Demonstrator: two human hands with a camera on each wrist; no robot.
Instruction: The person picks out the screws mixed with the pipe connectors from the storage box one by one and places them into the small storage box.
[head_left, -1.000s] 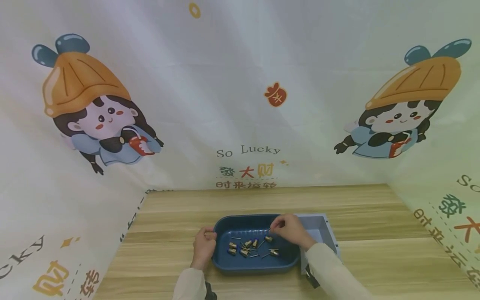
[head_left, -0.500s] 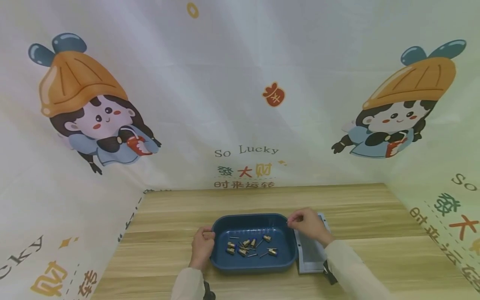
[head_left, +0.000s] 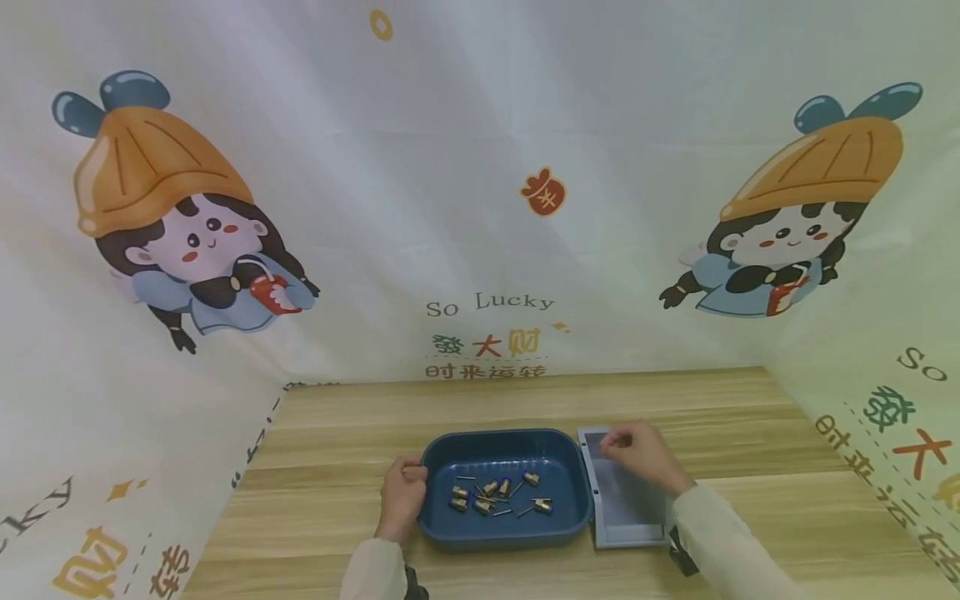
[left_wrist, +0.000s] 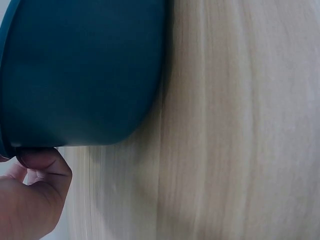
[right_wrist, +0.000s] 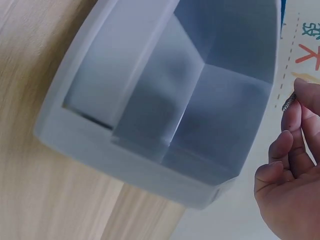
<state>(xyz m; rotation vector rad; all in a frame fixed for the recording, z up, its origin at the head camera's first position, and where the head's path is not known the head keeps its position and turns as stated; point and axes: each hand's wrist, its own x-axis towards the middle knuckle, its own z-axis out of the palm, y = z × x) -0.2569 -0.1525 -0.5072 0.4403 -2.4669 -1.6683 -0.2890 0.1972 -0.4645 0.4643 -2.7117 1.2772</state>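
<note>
My left hand grips the left end of a dark blue plastic tub. In the left wrist view its thumb lies against the tub's outer wall, just under the rim; the other fingers are partly hidden. Over a grey bin to the tub's right, my right hand pinches a small metal screw between thumb and forefinger. Only the screw's ridged end shows. Several brass fittings with blue ends and several thin screws lie scattered on the tub's floor.
The grey bin stands close beside the tub, and its inside wall shows in the right wrist view. Both sit on a wood-grain table. A printed cloth hangs behind and along both sides.
My right hand has moved right, from over the tub's right part to over the grey bin, with the screw. My left hand has stayed at the tub's left end.
</note>
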